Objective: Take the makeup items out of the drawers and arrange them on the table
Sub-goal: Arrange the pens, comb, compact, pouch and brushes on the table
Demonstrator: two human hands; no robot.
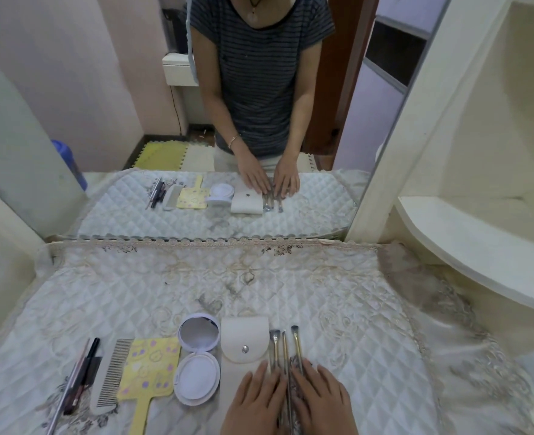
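Note:
A row of makeup items lies along the front of the quilted table cover (259, 287). From the left: several pencils (80, 375), a white comb (111, 372), a yellow hand mirror (149, 368), an open round compact (198, 359), a white snap pouch (245, 339) and three thin makeup brushes (286, 346). My left hand (256, 403) and my right hand (322, 400) lie flat, fingers together, on either side of the brush handles, fingertips touching them. Neither hand grips anything.
A large wall mirror (196, 105) stands at the back of the table and reflects the person and the items. A cream shelf unit (466, 252) juts out on the right. The far half of the cover holds nothing.

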